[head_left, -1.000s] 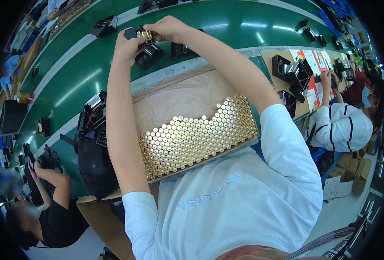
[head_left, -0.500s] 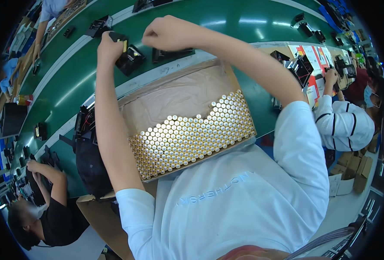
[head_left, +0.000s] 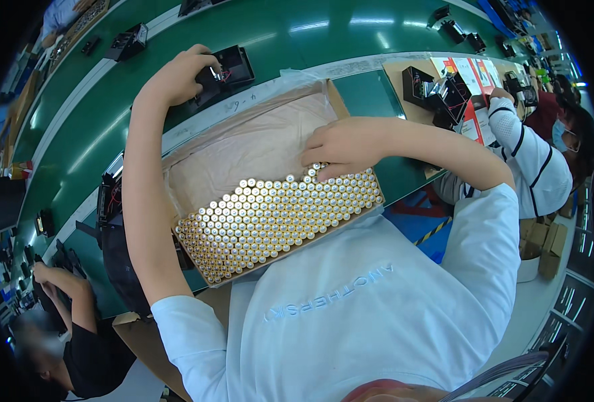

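Many upright batteries (head_left: pixel 270 214) stand packed in the near part of the cardboard box (head_left: pixel 338 102), their round ends up. Inside the box's right part, the right hand (head_left: pixel 342 146) curves its fingers down onto the batteries; whether it pinches one, I cannot tell. Beyond the box's far edge, toward its left, the left hand (head_left: pixel 184 74) bends its fingers at a black housing (head_left: pixel 239 67); how firmly it grips is unclear.
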A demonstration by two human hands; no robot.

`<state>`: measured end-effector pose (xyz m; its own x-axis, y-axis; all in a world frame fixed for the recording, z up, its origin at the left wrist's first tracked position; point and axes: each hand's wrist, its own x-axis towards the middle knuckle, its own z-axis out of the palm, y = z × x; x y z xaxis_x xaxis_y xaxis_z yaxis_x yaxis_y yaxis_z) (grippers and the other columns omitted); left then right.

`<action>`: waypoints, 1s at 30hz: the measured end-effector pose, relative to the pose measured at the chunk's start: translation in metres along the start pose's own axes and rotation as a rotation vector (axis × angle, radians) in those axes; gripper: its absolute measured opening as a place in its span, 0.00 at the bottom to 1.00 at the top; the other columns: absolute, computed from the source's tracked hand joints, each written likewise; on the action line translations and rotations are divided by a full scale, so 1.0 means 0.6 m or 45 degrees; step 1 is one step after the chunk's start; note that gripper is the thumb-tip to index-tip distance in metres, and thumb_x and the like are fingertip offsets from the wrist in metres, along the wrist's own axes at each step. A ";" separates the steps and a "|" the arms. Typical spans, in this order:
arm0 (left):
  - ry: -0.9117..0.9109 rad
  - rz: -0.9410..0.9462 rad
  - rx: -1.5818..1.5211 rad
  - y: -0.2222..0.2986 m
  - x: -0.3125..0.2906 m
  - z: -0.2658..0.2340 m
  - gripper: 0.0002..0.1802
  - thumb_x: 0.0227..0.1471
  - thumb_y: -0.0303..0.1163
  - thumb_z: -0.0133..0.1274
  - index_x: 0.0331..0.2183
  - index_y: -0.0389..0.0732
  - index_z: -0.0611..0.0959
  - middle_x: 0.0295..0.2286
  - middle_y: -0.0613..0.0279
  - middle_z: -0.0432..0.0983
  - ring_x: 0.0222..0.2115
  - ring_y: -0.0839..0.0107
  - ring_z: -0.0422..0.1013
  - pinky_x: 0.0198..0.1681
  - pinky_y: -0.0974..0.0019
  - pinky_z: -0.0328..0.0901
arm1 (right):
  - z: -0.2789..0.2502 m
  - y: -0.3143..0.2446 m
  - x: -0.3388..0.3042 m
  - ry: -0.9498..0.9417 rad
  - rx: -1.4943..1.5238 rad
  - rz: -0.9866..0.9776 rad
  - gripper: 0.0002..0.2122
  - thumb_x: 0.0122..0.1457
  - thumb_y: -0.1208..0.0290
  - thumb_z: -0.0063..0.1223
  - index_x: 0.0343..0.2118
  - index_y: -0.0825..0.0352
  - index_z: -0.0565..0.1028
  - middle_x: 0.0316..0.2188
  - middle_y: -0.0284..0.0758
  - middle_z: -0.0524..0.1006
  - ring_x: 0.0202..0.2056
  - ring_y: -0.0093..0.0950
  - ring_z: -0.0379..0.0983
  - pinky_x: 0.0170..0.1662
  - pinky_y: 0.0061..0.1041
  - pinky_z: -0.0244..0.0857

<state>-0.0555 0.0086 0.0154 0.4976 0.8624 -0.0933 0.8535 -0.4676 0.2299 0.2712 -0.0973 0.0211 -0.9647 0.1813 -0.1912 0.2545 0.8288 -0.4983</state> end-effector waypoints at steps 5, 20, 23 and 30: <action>0.027 -0.145 -0.181 0.009 -0.022 -0.034 0.20 0.41 0.19 0.57 0.40 0.43 0.80 0.43 0.61 0.75 0.43 0.66 0.72 0.50 0.64 0.68 | 0.017 0.012 0.010 0.114 -0.150 -0.101 0.10 0.60 0.62 0.50 0.33 0.66 0.72 0.30 0.38 0.74 0.33 0.36 0.72 0.37 0.32 0.68; 0.194 -0.504 -1.667 0.042 0.009 0.004 0.20 0.53 0.21 0.51 0.49 0.38 0.72 0.36 0.46 0.75 0.38 0.61 0.75 0.44 0.59 0.74 | -0.107 0.035 0.109 0.899 0.148 0.341 0.11 0.60 0.64 0.52 0.29 0.67 0.75 0.18 0.34 0.76 0.16 0.30 0.68 0.23 0.26 0.63; 0.191 -0.429 -1.879 0.056 0.025 0.013 0.23 0.53 0.18 0.49 0.52 0.38 0.69 0.38 0.45 0.73 0.39 0.59 0.75 0.45 0.57 0.73 | -0.160 0.057 0.146 1.011 0.176 0.539 0.12 0.59 0.61 0.55 0.33 0.67 0.75 0.21 0.36 0.78 0.18 0.31 0.71 0.25 0.28 0.65; 0.307 -0.260 -2.328 0.092 0.063 0.036 0.18 0.58 0.27 0.42 0.51 0.37 0.68 0.42 0.47 0.72 0.41 0.59 0.74 0.44 0.54 0.72 | -0.204 0.125 0.190 0.919 -0.099 0.732 0.16 0.56 0.60 0.59 0.41 0.66 0.74 0.25 0.36 0.79 0.19 0.30 0.70 0.26 0.28 0.65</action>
<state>0.0138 0.0114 0.0036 0.2509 0.9538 -0.1653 -0.3994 0.2576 0.8798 0.1717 0.0504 0.0655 -0.5068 0.8398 0.1948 0.7269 0.5378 -0.4272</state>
